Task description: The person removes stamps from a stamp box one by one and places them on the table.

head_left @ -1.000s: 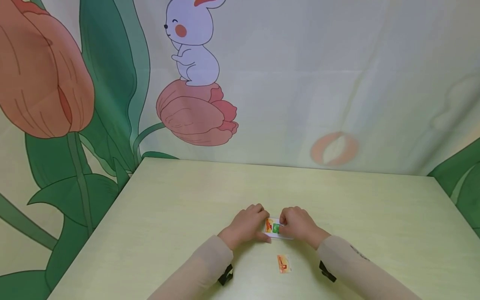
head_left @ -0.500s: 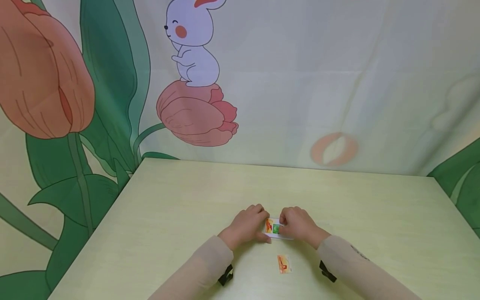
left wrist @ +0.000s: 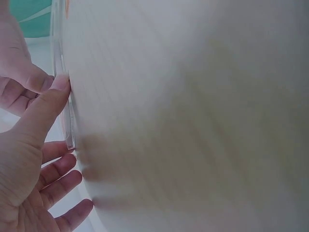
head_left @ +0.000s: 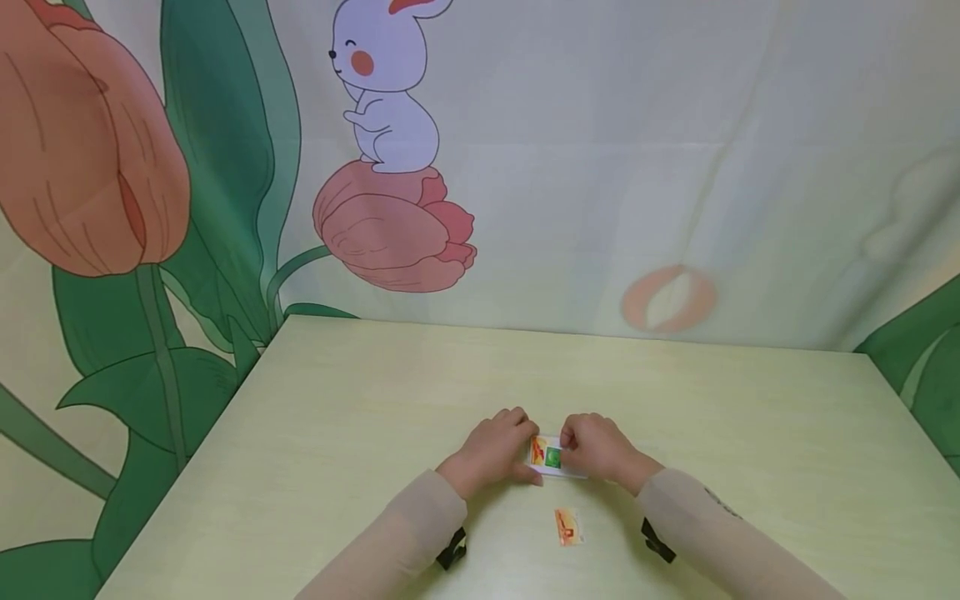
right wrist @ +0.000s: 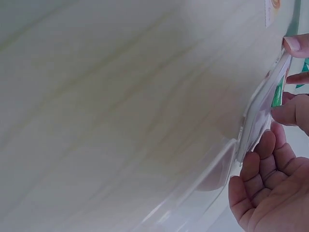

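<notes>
On the table lies a small white stamp holder (head_left: 564, 475) with clear plastic edges (left wrist: 70, 133). An orange stamp (head_left: 537, 451) shows at its left side, and a green stamp (head_left: 553, 457) beside it. My left hand (head_left: 493, 450) holds the left end, thumb on the near edge and fingers at the far side. With curled fingers, my right hand (head_left: 600, 450) pinches the green stamp at its right side; the thumb meets the green patch (right wrist: 278, 94) in the right wrist view. This hand hides the holder's right part.
A loose orange stamp (head_left: 568, 527) lies on the pale table (head_left: 375, 400) nearer to me, between the forearms. A clear plastic flap (right wrist: 212, 186) extends from the holder in the right wrist view. Behind the table hangs a printed curtain (head_left: 562, 167).
The right hand has shifted very slightly to the right, and a bit more of the green stamp shows. The left hand and the loose stamp stay in place.
</notes>
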Demonstrator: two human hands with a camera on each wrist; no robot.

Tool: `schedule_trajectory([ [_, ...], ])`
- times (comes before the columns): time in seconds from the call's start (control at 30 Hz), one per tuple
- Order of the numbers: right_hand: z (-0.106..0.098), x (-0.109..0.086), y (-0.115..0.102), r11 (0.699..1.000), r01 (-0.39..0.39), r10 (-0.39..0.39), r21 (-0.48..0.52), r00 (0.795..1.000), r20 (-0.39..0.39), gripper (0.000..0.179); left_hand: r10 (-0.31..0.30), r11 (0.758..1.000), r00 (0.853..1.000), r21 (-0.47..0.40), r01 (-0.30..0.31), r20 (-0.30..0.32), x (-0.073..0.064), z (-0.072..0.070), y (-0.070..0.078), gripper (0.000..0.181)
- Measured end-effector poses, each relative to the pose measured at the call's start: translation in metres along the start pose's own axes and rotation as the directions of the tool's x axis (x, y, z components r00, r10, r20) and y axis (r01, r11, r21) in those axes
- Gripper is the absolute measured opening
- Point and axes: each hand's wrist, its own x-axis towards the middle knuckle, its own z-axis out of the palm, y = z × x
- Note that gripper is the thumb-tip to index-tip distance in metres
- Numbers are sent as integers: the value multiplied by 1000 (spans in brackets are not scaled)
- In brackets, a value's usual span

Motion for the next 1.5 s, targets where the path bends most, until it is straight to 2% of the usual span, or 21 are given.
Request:
schedule_trajectory([
  [0.9, 1, -5, -3, 1000, 8, -8, 5, 1000, -26, 9, -1, 1000, 1000, -11, 1, 21, 1, 4, -2, 61],
  [1.13, -3, -2, -6, 996, -57, 55, 68, 998, 39, 8, -5, 1000, 1000, -19, 5, 22, 1, 5, -1, 61],
  [1.37, -7, 0, -9, 996, -38, 32, 83, 997, 68, 8, -3, 1000, 1000, -16, 4, 17, -1, 3, -1, 61],
  [1.5, -7, 0, -11, 995, -52, 46, 80, 996, 80, 8, -3, 1000, 1000, -16, 3, 14, -2, 2, -2, 61],
])
